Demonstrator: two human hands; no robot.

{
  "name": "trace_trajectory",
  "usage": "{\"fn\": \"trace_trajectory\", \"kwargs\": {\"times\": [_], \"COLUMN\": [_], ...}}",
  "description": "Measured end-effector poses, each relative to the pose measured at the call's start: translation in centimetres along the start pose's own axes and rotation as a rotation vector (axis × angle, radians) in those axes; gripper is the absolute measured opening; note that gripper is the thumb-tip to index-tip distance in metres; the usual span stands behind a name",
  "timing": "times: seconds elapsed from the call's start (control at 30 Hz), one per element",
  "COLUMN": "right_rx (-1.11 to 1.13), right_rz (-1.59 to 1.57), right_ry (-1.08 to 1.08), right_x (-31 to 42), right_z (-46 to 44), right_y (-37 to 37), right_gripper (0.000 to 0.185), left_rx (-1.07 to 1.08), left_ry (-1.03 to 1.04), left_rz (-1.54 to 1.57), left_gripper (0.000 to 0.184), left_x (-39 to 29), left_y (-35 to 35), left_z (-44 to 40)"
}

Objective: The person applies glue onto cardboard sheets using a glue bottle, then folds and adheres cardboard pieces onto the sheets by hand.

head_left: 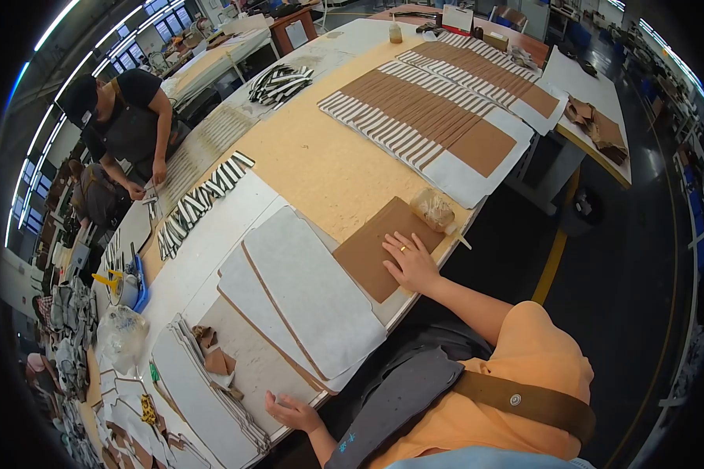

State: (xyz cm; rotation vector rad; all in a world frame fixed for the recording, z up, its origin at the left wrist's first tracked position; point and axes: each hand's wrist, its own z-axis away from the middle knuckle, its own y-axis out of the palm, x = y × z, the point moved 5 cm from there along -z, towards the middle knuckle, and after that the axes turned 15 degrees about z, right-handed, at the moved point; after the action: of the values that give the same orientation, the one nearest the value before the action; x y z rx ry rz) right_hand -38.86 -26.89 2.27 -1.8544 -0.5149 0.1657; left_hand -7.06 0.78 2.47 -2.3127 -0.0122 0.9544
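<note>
My right hand [411, 260] lies with spread fingers on a brown rectangular sheet [383, 246] near the table's edge; a ring is on one finger. Just beyond it sits a glue-coloured jar or block [433, 211]. My left hand [292, 410] is palm up with loosely parted fingers at the table's front edge, holding nothing. Between my hands, large white-faced panels with brown edges [313, 293] overlap on the table. Left of my left hand is a stack of long pale panels [199, 391], with crumpled brown scraps [217, 361] on it.
Rows of brown and white layered pieces [438, 109] cover the far right of the table [289, 168]. Black-and-white strips [203, 205] lie at the left, near a plastic bag [123, 336] and blue tool [141, 283]. A co-worker [129, 117] stands across the table, handling small pieces.
</note>
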Motion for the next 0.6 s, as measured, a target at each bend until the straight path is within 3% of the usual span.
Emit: {"fn": "trace_trajectory", "kwargs": {"times": [0.37,0.6], "right_rx": [0.005,-0.024], "right_rz": [0.010,-0.029], "right_ry": [-0.009,0.004], "right_x": [0.0,0.0], "right_z": [0.1,0.2], "right_y": [-0.1,-0.1], "right_gripper": [0.045,0.045], "left_rx": [-0.006,-0.207], "left_ry": [0.001,-0.270], "left_rz": [0.018,0.487], "left_gripper": [0.032,0.035], "left_x": [0.4,2.0], "left_y": [0.0,-2.5], "left_z": [0.2,0.3]}}
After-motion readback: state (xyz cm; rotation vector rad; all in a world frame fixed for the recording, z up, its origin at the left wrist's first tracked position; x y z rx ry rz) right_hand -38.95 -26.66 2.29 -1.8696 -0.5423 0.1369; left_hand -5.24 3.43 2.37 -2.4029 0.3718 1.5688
